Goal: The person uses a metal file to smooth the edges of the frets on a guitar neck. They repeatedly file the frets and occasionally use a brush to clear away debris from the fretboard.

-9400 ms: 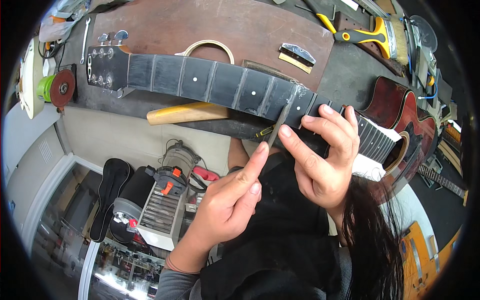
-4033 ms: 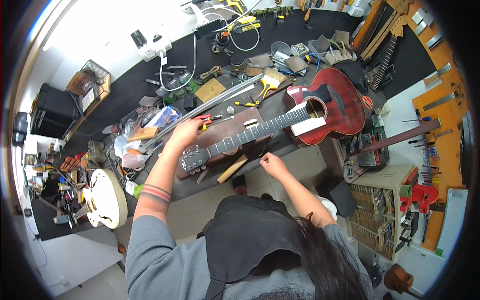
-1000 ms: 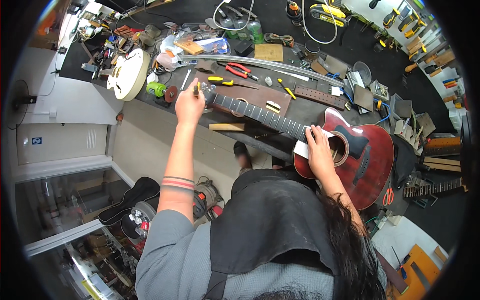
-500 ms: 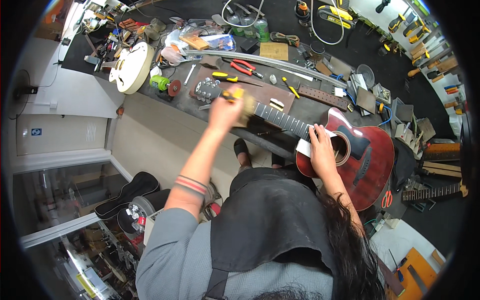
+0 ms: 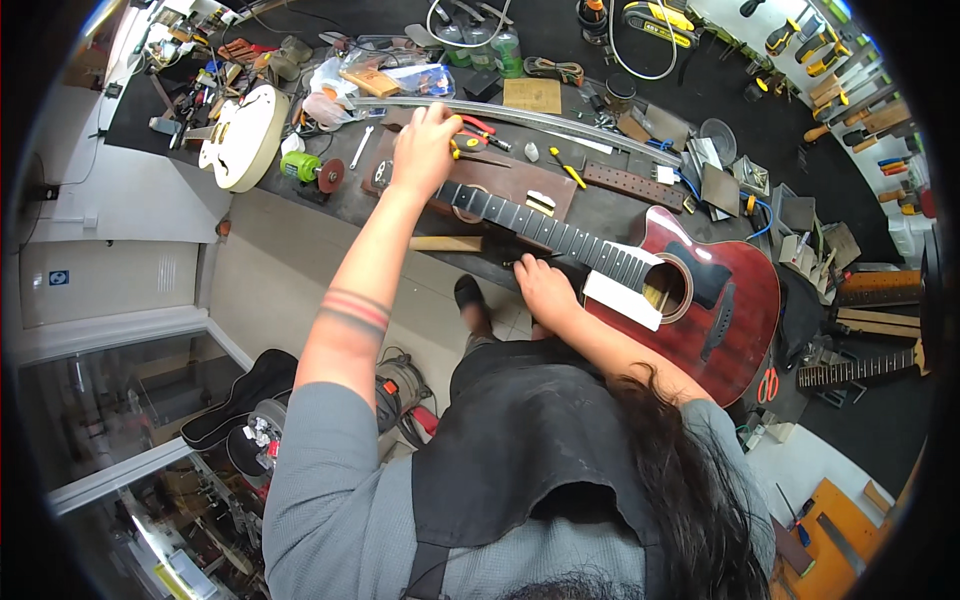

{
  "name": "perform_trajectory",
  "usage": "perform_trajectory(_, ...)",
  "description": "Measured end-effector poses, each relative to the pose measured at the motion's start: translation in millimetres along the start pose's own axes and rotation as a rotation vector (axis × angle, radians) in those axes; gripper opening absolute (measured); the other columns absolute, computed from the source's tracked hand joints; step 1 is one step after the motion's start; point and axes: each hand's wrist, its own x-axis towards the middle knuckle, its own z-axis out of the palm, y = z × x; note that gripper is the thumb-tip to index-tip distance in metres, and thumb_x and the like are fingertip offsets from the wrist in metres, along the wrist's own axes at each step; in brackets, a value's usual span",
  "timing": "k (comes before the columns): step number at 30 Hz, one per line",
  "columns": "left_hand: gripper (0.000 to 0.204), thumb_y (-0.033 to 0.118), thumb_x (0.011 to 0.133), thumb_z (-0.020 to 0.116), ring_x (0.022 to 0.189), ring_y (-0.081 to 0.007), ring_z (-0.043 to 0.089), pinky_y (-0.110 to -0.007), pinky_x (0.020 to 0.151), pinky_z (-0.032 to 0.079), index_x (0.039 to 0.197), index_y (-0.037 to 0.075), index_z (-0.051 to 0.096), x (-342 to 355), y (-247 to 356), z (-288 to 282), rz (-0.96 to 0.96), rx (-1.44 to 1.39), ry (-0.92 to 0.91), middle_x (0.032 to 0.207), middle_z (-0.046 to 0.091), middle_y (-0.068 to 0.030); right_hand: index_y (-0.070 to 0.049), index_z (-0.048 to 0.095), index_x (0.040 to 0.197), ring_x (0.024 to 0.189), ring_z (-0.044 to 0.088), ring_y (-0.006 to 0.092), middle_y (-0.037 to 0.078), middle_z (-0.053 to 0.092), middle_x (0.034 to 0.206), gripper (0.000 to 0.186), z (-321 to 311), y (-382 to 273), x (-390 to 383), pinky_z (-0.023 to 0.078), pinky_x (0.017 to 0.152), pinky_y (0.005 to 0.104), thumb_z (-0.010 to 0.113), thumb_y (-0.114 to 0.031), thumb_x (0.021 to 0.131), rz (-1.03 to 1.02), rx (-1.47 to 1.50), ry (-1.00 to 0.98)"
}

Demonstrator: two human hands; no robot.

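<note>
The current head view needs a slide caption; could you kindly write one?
Left hand near the headstock, right hand beside the neck of a red guitar on a workbench.

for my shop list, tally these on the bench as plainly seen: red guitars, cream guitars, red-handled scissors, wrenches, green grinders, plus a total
Red guitar: 1
Cream guitar: 1
Red-handled scissors: 1
Wrench: 1
Green grinder: 1
Total: 5

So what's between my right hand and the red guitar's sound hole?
White paper, lying over part of the guitar's red body; it shows in the head view.
</note>
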Motion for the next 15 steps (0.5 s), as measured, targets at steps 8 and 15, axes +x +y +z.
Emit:
perform_trajectory(8, 0.024, 0.01, 0.103, 0.063, 0.116, -0.0396, 0.076, -0.056, 0.094, 0.064, 0.119, 0.011, 0.081, 14, -42, 76, -0.255, 0.092, -0.25, 0.136, 0.063, -0.0191, -0.009, 0.074, 0.115, 0.106, 0.077, 0.0267, 0.011, 0.074, 0.121, 0.02, 37, 7, 23, 0.067, 0.078, 0.0369, 0.068, -0.013, 0.096, 0.118, -0.053, -0.14)
perform_trajectory(15, 0.026, 0.003, 0.102, 0.063, 0.122, -0.0432, 0.073, -0.056, 0.105, 0.058, 0.122, 0.006, 0.079, -14, -31, 60, -0.358, -0.175, -0.166, 0.135, 0.067, -0.018, -0.01, 0.069, 0.112, 0.098, 0.078, 0.0276, 0.01, 0.072, 0.114, 0.016, 23, 2, 30, 0.066, 0.076, 0.0407, 0.068, -0.014, 0.096, 0.152, -0.004, -0.219)
